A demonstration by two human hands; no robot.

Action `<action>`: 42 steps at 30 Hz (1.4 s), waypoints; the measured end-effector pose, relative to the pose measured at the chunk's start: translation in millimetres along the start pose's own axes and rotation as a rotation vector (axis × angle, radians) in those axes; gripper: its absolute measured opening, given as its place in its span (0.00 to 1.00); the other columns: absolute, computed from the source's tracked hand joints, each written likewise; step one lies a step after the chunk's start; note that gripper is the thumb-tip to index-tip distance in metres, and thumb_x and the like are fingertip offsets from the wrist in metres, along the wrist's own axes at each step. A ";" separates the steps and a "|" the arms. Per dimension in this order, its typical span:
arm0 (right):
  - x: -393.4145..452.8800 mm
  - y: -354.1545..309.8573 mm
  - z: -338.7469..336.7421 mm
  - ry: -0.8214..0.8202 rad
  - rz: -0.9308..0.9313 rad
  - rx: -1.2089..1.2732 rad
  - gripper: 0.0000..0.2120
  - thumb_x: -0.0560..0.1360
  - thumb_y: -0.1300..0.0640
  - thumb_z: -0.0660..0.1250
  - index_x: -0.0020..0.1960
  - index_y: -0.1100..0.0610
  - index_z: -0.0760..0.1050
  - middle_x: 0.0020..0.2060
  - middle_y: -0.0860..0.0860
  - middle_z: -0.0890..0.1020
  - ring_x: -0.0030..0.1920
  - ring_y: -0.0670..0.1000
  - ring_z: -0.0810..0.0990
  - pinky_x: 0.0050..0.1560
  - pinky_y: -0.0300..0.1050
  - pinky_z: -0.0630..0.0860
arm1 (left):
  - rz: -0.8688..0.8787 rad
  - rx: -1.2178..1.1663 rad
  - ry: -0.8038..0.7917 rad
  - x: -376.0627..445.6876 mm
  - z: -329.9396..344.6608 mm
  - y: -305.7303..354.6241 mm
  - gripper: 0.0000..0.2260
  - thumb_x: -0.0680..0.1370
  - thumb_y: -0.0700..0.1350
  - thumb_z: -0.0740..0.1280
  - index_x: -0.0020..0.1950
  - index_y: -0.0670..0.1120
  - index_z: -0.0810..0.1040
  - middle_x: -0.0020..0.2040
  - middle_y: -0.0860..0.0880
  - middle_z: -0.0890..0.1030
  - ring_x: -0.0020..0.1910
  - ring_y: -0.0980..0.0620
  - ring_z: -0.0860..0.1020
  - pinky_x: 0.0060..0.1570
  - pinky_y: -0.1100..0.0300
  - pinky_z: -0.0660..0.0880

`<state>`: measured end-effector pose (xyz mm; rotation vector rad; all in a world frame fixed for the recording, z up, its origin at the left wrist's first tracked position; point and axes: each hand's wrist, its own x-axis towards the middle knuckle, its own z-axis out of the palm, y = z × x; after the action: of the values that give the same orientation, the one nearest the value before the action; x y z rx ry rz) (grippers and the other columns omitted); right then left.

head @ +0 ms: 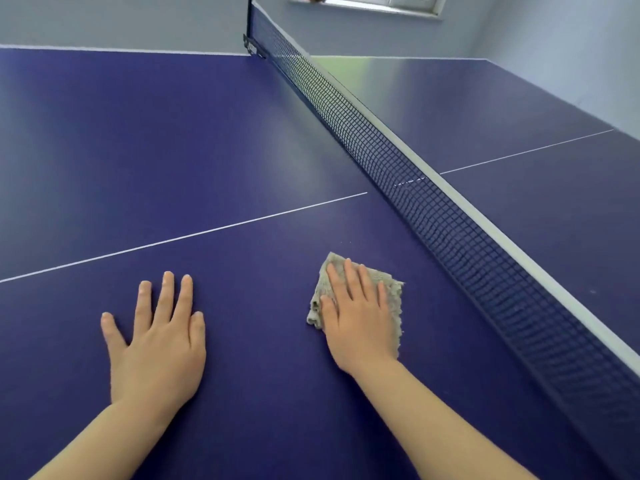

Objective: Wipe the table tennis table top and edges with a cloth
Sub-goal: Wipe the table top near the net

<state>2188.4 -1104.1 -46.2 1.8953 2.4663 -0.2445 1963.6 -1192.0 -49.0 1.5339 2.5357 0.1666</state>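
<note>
Both bare forearms are reaching over the dark blue table tennis table top [242, 140]. Left hand [157, 344] is lying flat, fingers spread, bracing. Right hand [360, 320] is pressing straight fingers onto a folded grey woven cloth [393, 299] near the black mesh net [433, 209]. Risk: a stroke toward the net is likely snagging the cloth's frayed edge.

No readable text, label, brand or number shows anywhere in view.
</note>
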 end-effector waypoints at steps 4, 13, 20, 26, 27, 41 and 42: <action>5.2 -51.4 6.0 -0.008 -0.251 0.097 0.31 0.78 0.40 0.31 0.80 0.43 0.39 0.80 0.44 0.39 0.78 0.47 0.33 0.76 0.50 0.30 | 0.109 -0.009 0.013 11.2 6.4 40.4 0.25 0.82 0.53 0.39 0.78 0.53 0.34 0.79 0.54 0.37 0.78 0.52 0.36 0.75 0.42 0.38; 103.3 33.9 -9.8 0.024 0.115 0.031 0.26 0.85 0.45 0.42 0.81 0.46 0.41 0.81 0.48 0.44 0.80 0.51 0.42 0.78 0.55 0.39 | 0.093 -0.039 0.030 23.4 16.3 57.3 0.25 0.82 0.53 0.40 0.80 0.54 0.39 0.80 0.54 0.42 0.79 0.53 0.40 0.75 0.44 0.39; 36.9 44.0 -6.7 0.039 0.142 0.023 0.27 0.84 0.43 0.41 0.80 0.44 0.38 0.81 0.47 0.42 0.80 0.50 0.39 0.78 0.55 0.38 | 0.224 -0.049 0.029 19.1 13.7 78.7 0.26 0.81 0.54 0.38 0.80 0.54 0.41 0.80 0.54 0.41 0.79 0.51 0.39 0.76 0.47 0.40; 107.9 12.0 -10.6 0.021 -0.080 0.033 0.26 0.84 0.44 0.45 0.81 0.44 0.45 0.81 0.47 0.46 0.80 0.50 0.41 0.78 0.56 0.39 | 0.294 -0.025 0.021 25.7 27.3 131.6 0.26 0.82 0.54 0.39 0.79 0.53 0.37 0.80 0.54 0.40 0.78 0.52 0.37 0.76 0.47 0.39; 120.5 18.9 -12.8 0.016 -0.070 0.019 0.26 0.84 0.44 0.45 0.81 0.45 0.45 0.81 0.48 0.46 0.80 0.51 0.42 0.78 0.56 0.39 | 0.290 -0.024 0.020 27.9 28.4 132.8 0.26 0.82 0.54 0.39 0.80 0.53 0.38 0.80 0.54 0.40 0.78 0.52 0.37 0.76 0.47 0.39; -53.0 79.3 -2.1 0.020 0.559 0.044 0.28 0.83 0.42 0.40 0.79 0.46 0.33 0.80 0.50 0.39 0.79 0.53 0.37 0.78 0.59 0.39 | 0.303 -0.123 0.017 10.1 28.1 113.2 0.24 0.83 0.51 0.50 0.80 0.50 0.54 0.80 0.51 0.54 0.79 0.51 0.49 0.77 0.48 0.46; -61.5 68.8 -1.2 0.022 0.541 0.045 0.28 0.83 0.43 0.40 0.78 0.46 0.31 0.80 0.50 0.38 0.79 0.53 0.36 0.78 0.59 0.39 | 0.303 -0.110 0.010 1.1 27.5 108.0 0.24 0.83 0.51 0.49 0.80 0.50 0.53 0.80 0.52 0.53 0.79 0.51 0.48 0.77 0.48 0.46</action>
<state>2270.8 -1145.7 -45.8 2.4902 1.8661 -0.2610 2062.3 -1140.8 -56.0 1.8657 2.2442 0.3465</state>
